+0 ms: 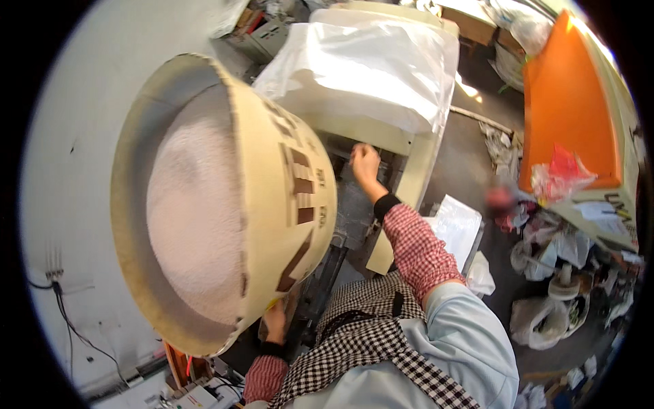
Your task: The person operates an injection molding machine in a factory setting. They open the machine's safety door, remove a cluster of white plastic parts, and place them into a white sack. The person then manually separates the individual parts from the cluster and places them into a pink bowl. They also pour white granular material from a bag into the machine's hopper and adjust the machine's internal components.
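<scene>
A big cream tub (300,198) with brown print fills the left middle of the head view. Pale pinkish granules (194,211) are heaped inside it. My right hand (366,162) is closed over the dark recess of a cream machine (426,163), to the right of the tub. Whatever its fingers hold, if anything, is too small to make out. Low down, beside the tub's bottom edge, my left hand (274,320) is partly covered; its fingers are hidden near a bit of yellow.
White plastic sheeting (361,68) drapes over the machine's top. An orange and cream machine (569,102) stands at the right. Several plastic bags (541,320) and scraps litter the floor there. Black cables (65,310) hang along the white wall (75,204) at the left.
</scene>
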Available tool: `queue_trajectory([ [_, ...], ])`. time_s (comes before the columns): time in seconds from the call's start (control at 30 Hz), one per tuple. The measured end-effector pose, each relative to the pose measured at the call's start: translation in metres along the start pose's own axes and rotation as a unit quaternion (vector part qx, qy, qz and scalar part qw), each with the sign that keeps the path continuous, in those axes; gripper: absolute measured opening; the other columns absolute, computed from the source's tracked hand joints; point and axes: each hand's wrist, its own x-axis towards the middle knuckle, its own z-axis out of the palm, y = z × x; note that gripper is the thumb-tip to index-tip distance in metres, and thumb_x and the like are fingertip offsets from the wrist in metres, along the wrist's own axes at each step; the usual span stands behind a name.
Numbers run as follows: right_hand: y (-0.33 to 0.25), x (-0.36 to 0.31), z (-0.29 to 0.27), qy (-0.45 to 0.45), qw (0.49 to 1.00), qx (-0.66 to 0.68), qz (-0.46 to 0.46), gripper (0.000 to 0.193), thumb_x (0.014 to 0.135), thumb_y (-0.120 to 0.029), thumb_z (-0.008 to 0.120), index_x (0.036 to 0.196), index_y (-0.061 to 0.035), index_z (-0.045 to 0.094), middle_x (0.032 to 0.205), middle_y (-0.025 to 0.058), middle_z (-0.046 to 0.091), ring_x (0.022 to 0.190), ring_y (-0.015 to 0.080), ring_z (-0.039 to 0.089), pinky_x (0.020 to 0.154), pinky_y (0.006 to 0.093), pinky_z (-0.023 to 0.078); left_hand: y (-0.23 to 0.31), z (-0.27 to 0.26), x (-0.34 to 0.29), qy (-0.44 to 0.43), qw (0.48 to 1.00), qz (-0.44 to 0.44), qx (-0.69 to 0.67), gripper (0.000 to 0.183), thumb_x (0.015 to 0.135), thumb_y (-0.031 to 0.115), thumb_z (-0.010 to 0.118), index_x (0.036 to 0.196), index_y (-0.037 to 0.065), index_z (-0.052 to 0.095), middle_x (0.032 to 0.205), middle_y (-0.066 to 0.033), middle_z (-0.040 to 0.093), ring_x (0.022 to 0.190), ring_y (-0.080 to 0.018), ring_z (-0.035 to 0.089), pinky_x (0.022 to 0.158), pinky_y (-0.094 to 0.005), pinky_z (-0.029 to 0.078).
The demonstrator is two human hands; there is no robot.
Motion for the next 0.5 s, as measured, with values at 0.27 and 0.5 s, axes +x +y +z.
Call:
queue_trajectory([
  [0.27, 0.086, -0.113, 0.039, -0.237, 0.949, -0.204, 0.033, 0.043, 0.081, -0.026, 0.059, 0.106, 0.0084, 0.052, 0.106, 0.0272, 0.055, 0.102, 0.0394, 0.053, 0.087, 0.0423, 0.043, 0.058, 0.087, 0.129, -0.022, 0.975, -0.047, 0.216, 0.083, 0.083, 0.056, 0.049, 0.132, -0.008, 0.031, 0.14, -0.0255, 0.026, 0.127, -0.0376, 0.029, 0.104, -0.0397, 0.023],
  [0.5, 0.09, -0.108, 0.089, -0.257, 0.933, -0.248, -0.045, 0.055, 0.08, -0.04, 0.057, 0.103, 0.01, 0.053, 0.099, 0.0222, 0.057, 0.101, 0.0359, 0.052, 0.084, 0.0419, 0.045, 0.113, 0.113, 0.154, -0.115, 0.984, -0.054, -0.128, 0.073, 0.079, 0.042, 0.062, 0.125, -0.009, 0.036, 0.124, -0.0188, 0.041, 0.112, -0.0271, 0.041, 0.094, -0.0342, 0.031],
])
